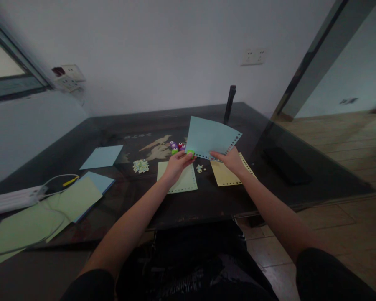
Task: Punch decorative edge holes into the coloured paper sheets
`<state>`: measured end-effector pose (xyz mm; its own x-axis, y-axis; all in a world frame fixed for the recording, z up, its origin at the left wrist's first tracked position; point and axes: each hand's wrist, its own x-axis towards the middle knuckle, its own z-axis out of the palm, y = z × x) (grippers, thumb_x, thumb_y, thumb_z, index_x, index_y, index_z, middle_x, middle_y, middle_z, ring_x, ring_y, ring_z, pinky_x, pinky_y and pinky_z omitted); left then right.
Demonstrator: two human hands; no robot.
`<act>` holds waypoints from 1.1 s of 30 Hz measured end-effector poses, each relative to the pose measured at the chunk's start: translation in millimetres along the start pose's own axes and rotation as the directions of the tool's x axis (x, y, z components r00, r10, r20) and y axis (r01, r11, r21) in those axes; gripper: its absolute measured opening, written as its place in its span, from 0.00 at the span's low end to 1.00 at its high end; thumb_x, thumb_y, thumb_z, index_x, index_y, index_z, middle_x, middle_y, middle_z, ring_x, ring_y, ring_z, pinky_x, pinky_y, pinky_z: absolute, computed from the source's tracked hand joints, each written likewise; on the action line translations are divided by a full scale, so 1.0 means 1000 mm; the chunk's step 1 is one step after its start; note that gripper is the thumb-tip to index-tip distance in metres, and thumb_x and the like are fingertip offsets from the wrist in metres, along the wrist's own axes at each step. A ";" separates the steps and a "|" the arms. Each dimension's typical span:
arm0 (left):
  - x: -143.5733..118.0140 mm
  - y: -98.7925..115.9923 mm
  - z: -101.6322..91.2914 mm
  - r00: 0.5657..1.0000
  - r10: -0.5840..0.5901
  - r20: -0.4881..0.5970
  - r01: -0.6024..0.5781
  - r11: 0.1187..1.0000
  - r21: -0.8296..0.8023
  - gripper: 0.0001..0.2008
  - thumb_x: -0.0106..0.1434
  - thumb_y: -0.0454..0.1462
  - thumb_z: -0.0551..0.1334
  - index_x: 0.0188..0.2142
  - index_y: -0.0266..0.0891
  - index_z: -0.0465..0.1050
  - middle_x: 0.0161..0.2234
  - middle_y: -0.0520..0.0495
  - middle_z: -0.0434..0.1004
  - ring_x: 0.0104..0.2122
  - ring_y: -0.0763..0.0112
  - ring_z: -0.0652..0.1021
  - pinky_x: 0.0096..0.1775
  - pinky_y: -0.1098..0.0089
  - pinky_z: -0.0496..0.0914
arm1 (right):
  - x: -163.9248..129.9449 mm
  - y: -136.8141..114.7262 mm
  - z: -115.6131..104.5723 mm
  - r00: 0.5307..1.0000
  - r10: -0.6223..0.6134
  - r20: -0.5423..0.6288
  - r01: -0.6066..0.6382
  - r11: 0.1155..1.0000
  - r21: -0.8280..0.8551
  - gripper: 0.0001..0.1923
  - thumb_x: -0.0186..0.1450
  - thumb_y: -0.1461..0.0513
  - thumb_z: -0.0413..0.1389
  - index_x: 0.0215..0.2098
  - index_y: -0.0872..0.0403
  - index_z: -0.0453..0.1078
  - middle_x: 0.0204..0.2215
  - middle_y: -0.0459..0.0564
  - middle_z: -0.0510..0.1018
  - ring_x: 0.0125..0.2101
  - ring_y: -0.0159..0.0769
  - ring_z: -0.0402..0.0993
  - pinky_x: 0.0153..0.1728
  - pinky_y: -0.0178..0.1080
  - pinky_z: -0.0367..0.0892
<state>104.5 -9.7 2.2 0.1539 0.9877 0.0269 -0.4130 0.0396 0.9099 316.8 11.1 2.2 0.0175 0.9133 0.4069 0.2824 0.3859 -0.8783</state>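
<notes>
Looking down from my head camera, I see both forearms stretching out over the dark glass-topped table (207, 205). Nearest on the left lie light green sheets (47, 213) with a white cable (54, 184) looping over them, beside a white power strip (12, 200). Further out, my left hand (177, 164) is pinched shut on a small green paper punch (191, 153), which sits at the lower edge of a light blue sheet (211, 136). My right hand (230, 161) is clamped on that same sheet's bottom edge, holding it tilted up above the table; its lower edge shows a row of punched holes. The two hands are apart, one at each end of that edge. Under the left hand lies a pale green sheet (180, 177) with a perforated border, and under the right a yellow sheet (227, 173). A heap of paper cut-outs (141, 166) rests to the left. Beyond the hands, several more small punches (176, 146) cluster together, and another blue sheet (102, 156) lies far left.
</notes>
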 end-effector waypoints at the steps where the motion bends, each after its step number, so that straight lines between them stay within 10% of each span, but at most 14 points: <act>1: 0.000 0.000 0.000 1.000 0.001 -0.001 -0.001 1.000 0.002 0.10 0.51 0.35 0.68 0.34 0.34 0.77 0.36 0.44 0.78 0.35 0.72 0.77 0.47 0.67 0.69 | 0.000 0.000 0.000 1.000 -0.004 0.000 0.004 1.000 -0.001 0.18 0.49 0.57 0.65 0.37 0.56 0.74 0.37 0.56 0.80 0.43 0.49 0.75 0.46 0.52 0.70; 33: -0.001 0.000 0.000 1.000 0.011 0.003 -0.011 1.000 0.025 0.12 0.51 0.36 0.69 0.35 0.35 0.77 0.36 0.45 0.79 0.36 0.72 0.77 0.48 0.66 0.68 | -0.001 -0.002 0.000 1.000 0.011 0.010 -0.011 1.000 0.019 0.22 0.49 0.57 0.65 0.40 0.57 0.73 0.39 0.57 0.80 0.45 0.49 0.74 0.47 0.50 0.69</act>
<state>104.2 -10.4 1.6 0.1518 0.9877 0.0382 -0.3920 0.0246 0.9196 315.7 9.6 4.0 0.0109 0.9186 0.3951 0.2643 0.3784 -0.8871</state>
